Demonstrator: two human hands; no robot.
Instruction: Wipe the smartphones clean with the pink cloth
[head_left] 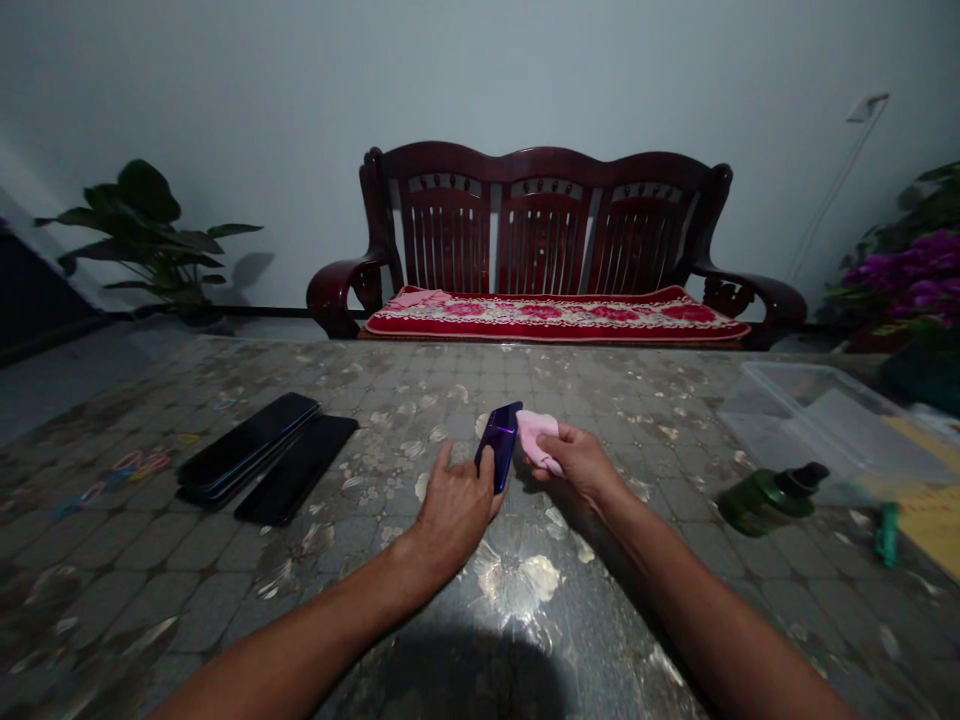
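Observation:
In the middle of the table, my left hand (457, 500) grips a purple, glossy smartphone (498, 436) by its lower end, with a finger lying over its face. The phone is tilted, its upper end pointing away from me. Just to the right, my right hand (574, 455) pinches a folded pink cloth (537, 436). The cloth is at the phone's upper right edge; whether it touches the phone I cannot tell. Part of the phone's lower end is hidden behind my left fingers.
Left on the patterned table (420, 640) lie stacked dark phones (251, 445) and another black phone (300, 470). Farther left are coloured scissors-like loops (142, 463), blurred. Right stand a green bottle (769, 500) and a clear plastic box (817, 420). A wooden bench (544, 215) is beyond.

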